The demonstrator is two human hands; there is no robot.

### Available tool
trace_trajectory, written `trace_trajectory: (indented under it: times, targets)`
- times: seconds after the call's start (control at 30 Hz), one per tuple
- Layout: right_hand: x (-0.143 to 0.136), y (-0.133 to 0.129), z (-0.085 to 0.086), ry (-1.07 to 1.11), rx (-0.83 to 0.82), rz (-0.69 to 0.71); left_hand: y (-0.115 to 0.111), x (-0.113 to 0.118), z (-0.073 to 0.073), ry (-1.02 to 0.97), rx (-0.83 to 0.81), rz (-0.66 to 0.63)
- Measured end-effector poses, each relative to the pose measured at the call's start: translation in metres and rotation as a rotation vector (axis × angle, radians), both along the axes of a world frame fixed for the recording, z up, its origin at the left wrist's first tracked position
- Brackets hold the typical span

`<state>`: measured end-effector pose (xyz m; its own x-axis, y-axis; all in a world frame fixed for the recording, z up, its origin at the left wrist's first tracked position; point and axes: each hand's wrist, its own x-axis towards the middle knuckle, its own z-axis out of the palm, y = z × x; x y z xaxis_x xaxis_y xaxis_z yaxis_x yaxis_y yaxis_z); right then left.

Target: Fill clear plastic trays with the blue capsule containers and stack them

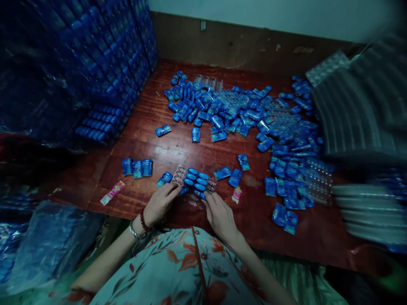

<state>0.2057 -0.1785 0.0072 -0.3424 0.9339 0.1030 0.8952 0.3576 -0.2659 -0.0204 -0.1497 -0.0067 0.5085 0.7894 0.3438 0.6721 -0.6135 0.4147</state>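
In front of me a clear plastic blister tray lies on the table, with several glossy blue oval packs in its middle cavities. At its near left side, my left hand has its fingers closed on a small blue pack. My right hand is at the near right side, fingers bent around another blue pack; the fingertips partly cover it. Loose blue packs lie close by, one left of the tray and a few to its right.
A large pile of blue packs mixed with clear trays spreads across the back and right of the red-brown table. Filled trays are stacked high at left. Stacked empty trays stand at right. Pink wrappers lie on the table.
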Motion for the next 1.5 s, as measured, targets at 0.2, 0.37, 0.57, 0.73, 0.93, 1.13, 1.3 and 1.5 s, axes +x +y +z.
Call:
trace_trajectory:
  times: [0.2,0.37,0.57,0.73,0.93,1.13,1.3,1.5]
  targets:
    - [-0.012,0.01,0.019,-0.214,-0.03,0.153,0.009,0.013,0.012,0.228,-0.043,-0.092]
    - [-0.028,0.03,0.029,-0.277,-0.052,0.276,0.025,0.027,0.025,0.428,-0.108,-0.202]
    - [-0.004,0.033,0.017,-0.169,0.123,0.26,0.016,0.01,0.004,0.128,-0.008,-0.097]
    - [0.046,0.05,0.005,-0.018,0.133,-0.037,0.017,-0.022,-0.008,-0.224,-0.119,0.393]
    - [0.074,0.105,-0.012,-0.174,-0.165,0.035,0.057,-0.044,-0.011,0.032,-0.486,0.156]
    - [0.087,0.078,-0.01,0.089,-0.072,-0.068,0.042,-0.052,0.011,-0.037,-0.381,0.233]
    - [0.077,0.027,0.013,0.491,-0.214,-0.075,0.004,-0.029,0.027,-0.338,-0.322,0.187]
    - [0.029,0.001,0.015,0.536,-0.316,0.032,-0.003,0.002,-0.003,-0.358,-0.135,-0.014]
